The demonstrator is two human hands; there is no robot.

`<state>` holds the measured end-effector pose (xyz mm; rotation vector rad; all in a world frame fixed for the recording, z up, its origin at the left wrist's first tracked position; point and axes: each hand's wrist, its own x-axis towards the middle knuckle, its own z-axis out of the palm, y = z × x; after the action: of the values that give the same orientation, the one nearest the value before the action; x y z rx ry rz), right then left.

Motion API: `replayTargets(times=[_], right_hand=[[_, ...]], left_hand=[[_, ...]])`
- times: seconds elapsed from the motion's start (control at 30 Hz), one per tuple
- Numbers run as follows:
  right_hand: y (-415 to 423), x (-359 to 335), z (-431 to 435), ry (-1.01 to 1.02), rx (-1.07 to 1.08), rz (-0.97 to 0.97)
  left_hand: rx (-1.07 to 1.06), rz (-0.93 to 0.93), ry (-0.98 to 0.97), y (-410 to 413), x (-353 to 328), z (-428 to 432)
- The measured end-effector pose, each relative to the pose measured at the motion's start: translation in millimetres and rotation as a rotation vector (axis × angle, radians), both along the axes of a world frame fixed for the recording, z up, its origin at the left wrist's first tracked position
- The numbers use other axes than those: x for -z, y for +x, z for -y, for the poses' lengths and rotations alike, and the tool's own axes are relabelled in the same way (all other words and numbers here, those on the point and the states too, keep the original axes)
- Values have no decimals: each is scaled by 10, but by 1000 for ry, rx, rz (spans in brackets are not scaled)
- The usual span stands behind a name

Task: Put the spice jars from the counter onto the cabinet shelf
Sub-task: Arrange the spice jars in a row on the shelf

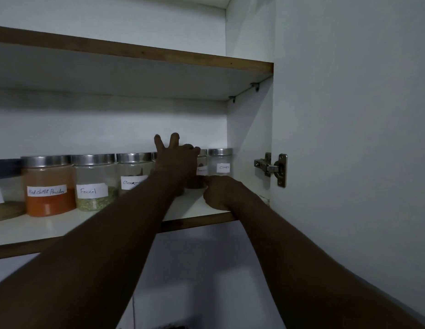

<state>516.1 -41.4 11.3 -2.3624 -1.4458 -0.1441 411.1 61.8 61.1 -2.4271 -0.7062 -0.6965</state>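
Observation:
Glass spice jars with steel lids stand in a row on the white cabinet shelf (64,227): red chilli powder (49,186), fennel (95,184), cinnamon (133,170), a dark-filled jar (202,168) and cloves (222,162). My left hand (177,160) reaches over the row between cinnamon and cloves. Two of its fingers point up and the others curl onto the dark-filled jar's lid. It hides another jar beneath it. My right hand (218,191) rests on the shelf with curled fingers, its knuckles against the base of the dark-filled jar.
The open cabinet door (349,138) with its metal hinge (273,168) stands close on the right. An upper shelf (135,52) hangs above the jars. At far left sit a dark lidded item (5,167) and a tan object (7,210).

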Motion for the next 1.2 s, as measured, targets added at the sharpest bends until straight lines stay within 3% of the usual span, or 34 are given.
replayTargets(times=[0.27, 0.53, 0.77, 0.87, 1.0, 1.2], right_hand=[[79, 27, -163, 25, 94, 30], [88, 38, -134, 71, 36, 62], [31, 35, -26, 215, -97, 195], [-55, 19, -1, 216, -110, 234], [-147, 7, -10, 222, -106, 273], [-366, -66, -219, 98, -53, 266]], left_hand=[[42, -30, -18, -39, -19, -134], [91, -1, 26, -31, 44, -191], [363, 364, 218, -239, 247, 1], [404, 407, 41, -461, 332, 31], [280, 204, -354, -638, 475, -35], [53, 363, -446, -635, 505, -84]])
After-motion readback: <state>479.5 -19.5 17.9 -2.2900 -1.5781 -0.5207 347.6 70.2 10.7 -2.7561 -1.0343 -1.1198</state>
